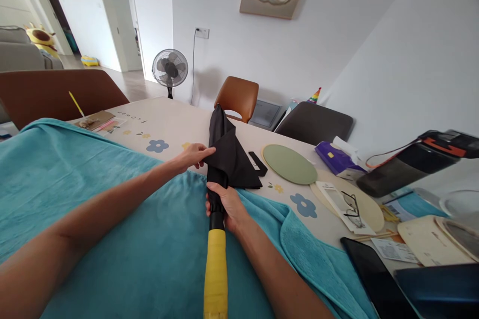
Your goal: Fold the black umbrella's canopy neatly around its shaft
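A black umbrella (224, 152) lies lengthwise before me, its canopy partly wrapped and a loose flap spreading to the right. Its handle (216, 269) is covered in yellow wrap and points toward me. My right hand (230, 205) is closed around the base of the folded canopy, just above the handle. Pinched between the fingers of my left hand (196, 155) is the edge of a canopy fold on the left side. Beneath the handle and both forearms, a teal towel (164, 259) covers the near part of the table (179, 119).
On the right are a green round placemat (290, 164), eyeglasses (352, 209), a purple tissue pack (337, 159), a dark bottle (407, 164) and a phone (376, 274). A fan (170, 68) and a brown chair (237, 97) stand beyond the table.
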{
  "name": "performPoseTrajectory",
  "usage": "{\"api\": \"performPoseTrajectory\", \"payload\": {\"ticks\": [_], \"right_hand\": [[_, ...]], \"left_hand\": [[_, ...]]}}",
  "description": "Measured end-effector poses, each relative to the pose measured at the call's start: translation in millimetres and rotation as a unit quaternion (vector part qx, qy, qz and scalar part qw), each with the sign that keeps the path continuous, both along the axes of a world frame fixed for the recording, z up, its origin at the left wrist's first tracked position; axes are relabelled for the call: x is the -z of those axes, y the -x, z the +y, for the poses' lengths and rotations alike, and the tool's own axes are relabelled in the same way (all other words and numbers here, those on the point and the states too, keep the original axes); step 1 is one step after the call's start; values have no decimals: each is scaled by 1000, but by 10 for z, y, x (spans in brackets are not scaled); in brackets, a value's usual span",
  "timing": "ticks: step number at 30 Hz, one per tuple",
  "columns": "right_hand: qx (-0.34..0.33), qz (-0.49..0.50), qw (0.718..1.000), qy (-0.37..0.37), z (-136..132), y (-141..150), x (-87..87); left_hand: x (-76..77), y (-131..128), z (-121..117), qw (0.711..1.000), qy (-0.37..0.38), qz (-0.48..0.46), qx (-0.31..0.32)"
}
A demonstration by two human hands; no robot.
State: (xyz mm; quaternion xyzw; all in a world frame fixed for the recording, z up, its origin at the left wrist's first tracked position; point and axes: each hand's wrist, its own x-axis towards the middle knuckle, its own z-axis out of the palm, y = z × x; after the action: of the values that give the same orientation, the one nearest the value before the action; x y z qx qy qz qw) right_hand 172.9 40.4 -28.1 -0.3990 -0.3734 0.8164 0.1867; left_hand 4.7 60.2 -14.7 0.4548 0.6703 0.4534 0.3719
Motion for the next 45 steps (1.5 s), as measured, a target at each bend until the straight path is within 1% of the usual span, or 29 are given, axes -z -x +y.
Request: {"api": "performPoseTrajectory", "payload": {"ticks": [3, 5, 7, 9, 11, 13, 14, 17, 21, 24, 26, 29, 30, 32, 34, 35, 36, 37, 38, 40, 41, 42, 43, 44, 45], "right_hand": [[0, 1, 1000, 5, 9, -8, -5], [-4, 7, 1000, 17, 18, -20, -14], [-6, 15, 999, 32, 23, -35, -26], [-5, 21, 999, 41, 22, -47, -36], [-4, 23, 999, 42, 17, -52, -42], [-1, 22, 999, 37, 9, -51, -47], [0, 23, 999, 33, 5, -49, -49], [1, 27, 999, 24, -7, -43, -53], [13, 37, 999, 24, -17, -37, -51], [28, 60, 997, 40, -16, -36, -47], [37, 63, 996, 49, -9, -39, -47], [40, 37, 998, 38, 1, -43, -51], [39, 25, 998, 34, 2, -42, -52], [37, 2, 999, 26, 2, -36, -55], [37, -14, 999, 17, -4, -25, -54], [37, -21, 999, 12, -8, -18, -52], [37, -26, 999, 5, -12, -10, -50], [38, -32, 999, -2, -16, -3, -48], [38, -36, 999, -8, -21, 5, -47], [38, -45, 998, -16, -31, 19, -50], [37, -52, 998, -20, -36, 24, -56], [37, -61, 997, -26, -40, 28, -65], [35, -72, 996, -33, -45, 30, -78], [33, -81, 995, -43, -48, 29, -95], [28, -87, 994, -53, -52, 24, -116]], "left_hand": [[-45, -66, -37, 997, -52, -42, 22], [-147, -62, -64, 991, -88, -86, 42], [-296, -9, -99, 988, -108, -105, 34], [-463, 88, -145, 992, -110, -64, 4], [-606, 205, -198, 995, -100, 18, -23], [-699, 311, -244, 990, -90, 92, -49], [-724, 352, -260, 987, -87, 115, -65], [-737, 417, -275, 982, -89, 133, -99], [-706, 426, -257, 983, -99, 100, -117], [-694, 411, -251, 981, -102, 95, -133], [-695, 395, -257, 980, -104, 105, -135], [-699, 401, -274, 981, -98, 116, -125], [-700, 421, -281, 981, -87, 131, -113], [-706, 485, -301, 974, -50, 203, -86], [-725, 549, -333, 950, -14, 302, -78], [-741, 565, -357, 937, -4, 340, -83], [-756, 562, -388, 930, 2, 357, -86], [-769, 535, -425, 932, 9, 353, -78], [-772, 484, -470, 943, 23, 328, -50], [-732, 320, -573, 968, 80, 233, 53], [-683, 218, -628, 972, 118, 172, 113], [-617, 111, -680, 969, 151, 109, 161], [-538, 5, -727, 967, 171, 50, 184], [-453, -96, -766, 966, 178, -1, 186], [-370, -190, -795, 969, 174, -48, 170]]}}
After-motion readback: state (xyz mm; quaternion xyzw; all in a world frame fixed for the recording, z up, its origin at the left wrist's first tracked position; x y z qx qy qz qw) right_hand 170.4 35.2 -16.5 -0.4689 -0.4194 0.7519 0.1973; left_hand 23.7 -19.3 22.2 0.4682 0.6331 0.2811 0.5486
